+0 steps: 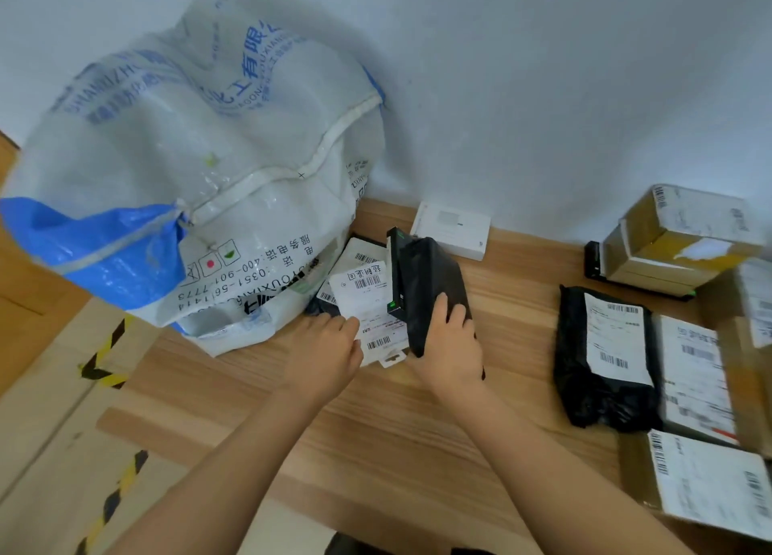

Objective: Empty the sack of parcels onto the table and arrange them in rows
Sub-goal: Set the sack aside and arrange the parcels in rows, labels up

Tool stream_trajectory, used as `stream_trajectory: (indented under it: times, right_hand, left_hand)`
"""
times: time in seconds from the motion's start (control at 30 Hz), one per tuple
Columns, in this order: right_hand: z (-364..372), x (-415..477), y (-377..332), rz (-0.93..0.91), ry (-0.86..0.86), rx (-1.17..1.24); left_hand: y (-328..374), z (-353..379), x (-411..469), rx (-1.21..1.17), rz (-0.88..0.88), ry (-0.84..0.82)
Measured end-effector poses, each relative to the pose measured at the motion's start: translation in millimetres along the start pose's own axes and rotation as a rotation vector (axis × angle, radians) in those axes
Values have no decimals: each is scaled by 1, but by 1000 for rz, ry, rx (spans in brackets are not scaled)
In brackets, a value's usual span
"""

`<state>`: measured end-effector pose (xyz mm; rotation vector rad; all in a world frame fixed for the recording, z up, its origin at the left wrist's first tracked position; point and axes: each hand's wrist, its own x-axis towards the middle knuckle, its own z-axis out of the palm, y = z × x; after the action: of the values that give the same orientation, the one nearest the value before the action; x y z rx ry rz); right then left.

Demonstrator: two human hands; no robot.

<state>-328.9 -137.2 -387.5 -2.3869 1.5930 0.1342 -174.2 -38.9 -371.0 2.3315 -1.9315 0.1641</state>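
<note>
Just right of white-and-blue woven sack (188, 170), left hand (326, 356) pinching flat white parcel (369, 308), right hand (453, 345) gripping black plastic parcel (426, 279) (tilted on edge).

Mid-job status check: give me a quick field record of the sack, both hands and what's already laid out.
sack: white woven sack with blue patch, at left end of table
left hand: left hand holds edge of white-labelled packet by the sack mouth
right hand: right hand grips black parcel, tilted up
by wall: small white box
laid out: black bagged parcel, cardboard boxes, table's right side
status: sack bulging, not yet emptied
</note>
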Motion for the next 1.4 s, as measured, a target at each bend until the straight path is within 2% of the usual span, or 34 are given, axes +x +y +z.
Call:
stream_trajectory:
  times: [0.13, 0.33, 0.43, 0.5, 0.6, 0.8, 0.97, 1.03, 1.17, 1.4]
  right_hand:
    - [-7, -1, 4, 71, -8, 100]
    - [-11, -30, 56, 186, -15, 544]
    - [-11, -49, 77, 224, -19, 636]
    - [-9, -54, 81, 248, 19, 591]
    - [-6, -51, 84, 249, 120, 400]
    - [2, -39, 97, 364, -42, 330]
    - [9, -35, 87, 421, 10, 211]
    - [15, -31, 80, 438, -37, 149]
    - [26, -23, 77, 486, -125, 147]
    - [17, -29, 80, 434, -63, 204]
  left_hand:
    - [-9, 13, 6, -41, 65, -4]
    - [1, 26, 17, -152, 156, -6]
    - [11, 29, 21, -180, 207, -7]
    - [16, 30, 24, -177, 234, -7]
    - [23, 28, 30, -193, 269, 9]
    - [38, 28, 36, -187, 276, 3]
    - [45, 36, 33, -137, 284, -41]
    - [46, 38, 30, -118, 283, -50]
    - [50, 39, 26, -98, 271, -72]
    - [52, 34, 32, -81, 315, -70]
